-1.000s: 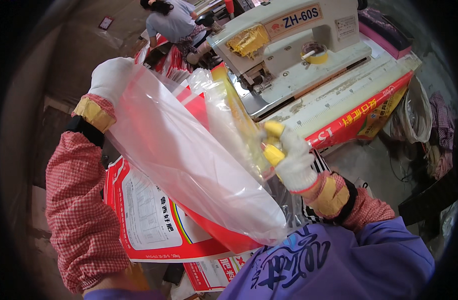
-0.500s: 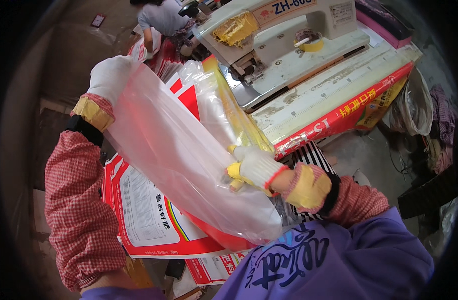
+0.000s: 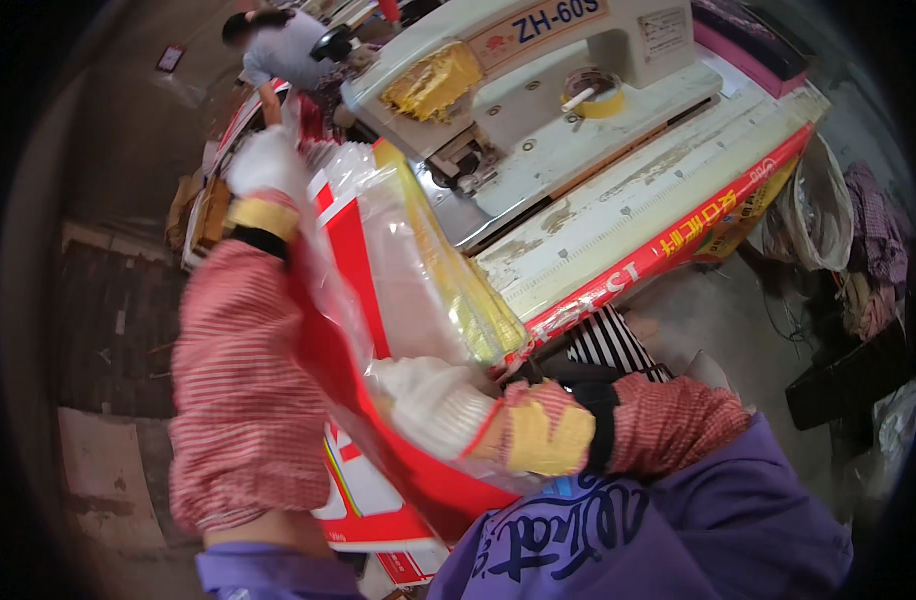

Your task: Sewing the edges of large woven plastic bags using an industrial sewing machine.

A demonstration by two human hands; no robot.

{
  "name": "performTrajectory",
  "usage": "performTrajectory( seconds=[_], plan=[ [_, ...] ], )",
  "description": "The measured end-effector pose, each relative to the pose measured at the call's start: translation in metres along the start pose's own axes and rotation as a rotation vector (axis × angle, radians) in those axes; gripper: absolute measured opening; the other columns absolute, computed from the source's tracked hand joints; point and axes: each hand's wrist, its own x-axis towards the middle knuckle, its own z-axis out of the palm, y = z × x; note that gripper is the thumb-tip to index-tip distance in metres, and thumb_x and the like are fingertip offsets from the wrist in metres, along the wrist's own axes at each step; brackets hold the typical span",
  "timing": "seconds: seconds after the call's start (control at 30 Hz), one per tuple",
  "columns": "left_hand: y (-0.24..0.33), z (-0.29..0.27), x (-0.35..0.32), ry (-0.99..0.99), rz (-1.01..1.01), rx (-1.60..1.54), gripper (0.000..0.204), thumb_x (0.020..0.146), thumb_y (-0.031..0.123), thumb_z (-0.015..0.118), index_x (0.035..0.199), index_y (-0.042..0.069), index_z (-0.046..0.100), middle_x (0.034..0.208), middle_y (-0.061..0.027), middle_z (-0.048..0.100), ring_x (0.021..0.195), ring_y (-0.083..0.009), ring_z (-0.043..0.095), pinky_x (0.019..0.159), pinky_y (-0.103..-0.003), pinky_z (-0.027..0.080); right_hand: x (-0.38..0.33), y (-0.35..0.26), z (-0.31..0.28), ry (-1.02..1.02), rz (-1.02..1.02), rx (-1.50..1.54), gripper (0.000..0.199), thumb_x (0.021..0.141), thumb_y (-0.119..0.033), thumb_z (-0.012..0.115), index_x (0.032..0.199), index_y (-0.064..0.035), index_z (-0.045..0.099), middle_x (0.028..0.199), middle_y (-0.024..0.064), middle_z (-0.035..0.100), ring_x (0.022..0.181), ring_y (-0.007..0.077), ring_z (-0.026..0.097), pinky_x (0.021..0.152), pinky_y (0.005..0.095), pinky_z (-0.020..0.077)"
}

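Red bag [image 3: 418, 480] hung aslant between the two hands, in front of the person's body. Left hand [image 3: 268, 165], gloved, was at its upper end; right hand [image 3: 428, 400], gloved, lay against its edge lower down. Left fingers: blurred, could not tell whether wide or closed. Right fingers: bent down toward the bag, their tips out of sight; could not tell if they pinched it.

Risks, as judged. Clear film [image 3: 328, 275] along the bag looked thin and slack; an uneven pull between the hands could have creased or torn it. Smooth gloves on slick plastic might have let an edge slip. The pile [image 3: 356, 270] lay just beside the bag, its sheets loose; a sweep of the right forearm could have dragged the top ones askew. Sewing machine [image 3: 538, 110] stood on the desk [image 3: 578, 230] close by the pile; a stray film corner could have caught on its foot.

Hard to make out: the bag's mouth, and how many layers it had; its left side was covered by the left sleeve [image 3: 248, 370]. Lower bag [image 3: 368, 510] was partly hidden beneath. The machine's top was cut off by the frame. A co-worker [image 3: 288, 55] bent at the far end, hand detail too small.
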Motion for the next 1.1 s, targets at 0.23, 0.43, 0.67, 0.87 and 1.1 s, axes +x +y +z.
performTrajectory(
  seconds=[0.23,0.43,0.67,0.87,1.1],
  plan=[
    [0.117,0.109,-0.055,0.179,0.422,-0.068,0.014,0.079,0.019,0.048,0.080,0.011,0.060,0.072,-0.0050,0.059,0.065,-0.0234,0.061,0.054,-0.039,0.046,-0.089,0.087,-0.071,0.091,0.138,0.202,0.021,0.080,-0.011,0.056,0.100,-0.0078,0.062,0.087,0.0143,0.063,0.082,0.0251,0.063,0.070,0.0318,0.0487],
    [0.109,0.120,-0.050,0.232,0.488,-0.434,0.005,0.075,0.019,0.056,0.077,0.015,0.059,0.077,-0.0033,0.057,0.068,-0.0225,0.060,0.055,-0.037,0.047,-0.113,0.157,-0.053,0.186,0.552,0.963,0.027,0.079,0.000,0.051,0.103,-0.0046,0.062,0.094,0.0070,0.064,0.088,0.0163,0.060,0.075,0.0262,0.0475],
    [0.107,0.142,-0.039,0.346,0.535,-0.758,0.006,0.069,0.015,0.061,0.065,0.012,0.059,0.073,-0.0057,0.058,0.068,-0.0266,0.058,0.058,-0.035,0.046,-0.099,0.101,-0.063,0.426,0.470,0.948,0.032,0.080,0.000,0.053,0.111,-0.0019,0.059,0.091,0.0101,0.064,0.087,0.0162,0.060,0.073,0.0260,0.0479],
    [0.088,0.151,-0.032,-0.097,0.533,-0.750,0.016,0.076,0.018,0.054,0.086,0.011,0.064,0.091,-0.0112,0.060,0.075,-0.0321,0.059,0.065,-0.040,0.047,-0.105,0.085,-0.070,0.314,0.336,-0.200,0.027,0.077,-0.018,0.062,0.103,-0.0104,0.064,0.066,0.0147,0.061,0.060,0.0256,0.062,0.056,0.0313,0.0492],
    [0.076,0.093,-0.071,-0.387,0.381,-0.643,0.019,0.079,0.021,0.054,0.094,0.017,0.064,0.086,-0.0132,0.059,0.079,-0.0314,0.058,0.068,-0.040,0.047,-0.108,0.086,-0.076,0.236,0.361,-0.268,0.028,0.073,-0.022,0.066,0.099,-0.0106,0.066,0.061,0.0117,0.058,0.053,0.0234,0.058,0.053,0.0280,0.0467]
  ],
)
